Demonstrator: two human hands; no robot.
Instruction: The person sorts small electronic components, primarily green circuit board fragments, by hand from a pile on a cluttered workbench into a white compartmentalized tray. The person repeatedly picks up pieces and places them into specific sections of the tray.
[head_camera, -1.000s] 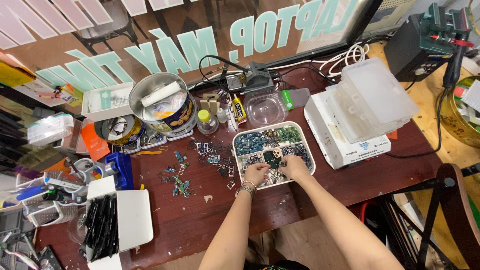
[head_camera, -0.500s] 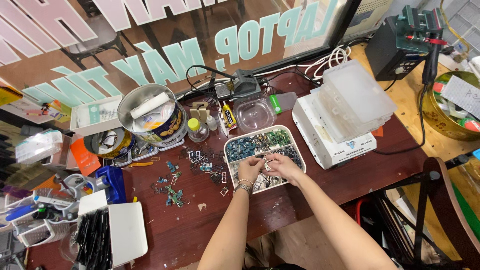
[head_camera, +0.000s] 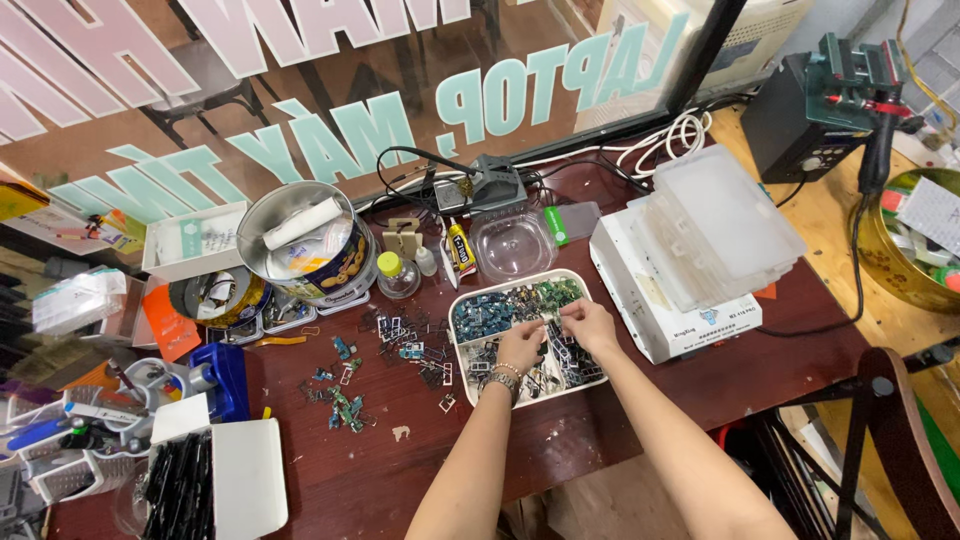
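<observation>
Resting beneath both hands, left hand (head_camera: 521, 346), right hand (head_camera: 590, 325), parts tray (head_camera: 462, 303)

Round metal tin (head_camera: 305, 245) back left with paper roll inside. Loose small parts (head_camera: 385, 360) scattered on dark red table (head_camera: 560, 455). Clear plastic lid (head_camera: 725, 225) atop white box (head_camera: 655, 295). Soldering iron stand (head_camera: 485, 185) by window. Glue tube (head_camera: 459, 250) near clear dish (head_camera: 512, 245).

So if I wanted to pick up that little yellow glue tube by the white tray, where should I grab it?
Probably pinch the glue tube across its flat middle with two fingers, coming straight down from above. It lies flat on the table, so the broad sides are the easy part to reach. A small bottle sits close on its left and a clear tub on its right, so sideways is cramped.
</observation>
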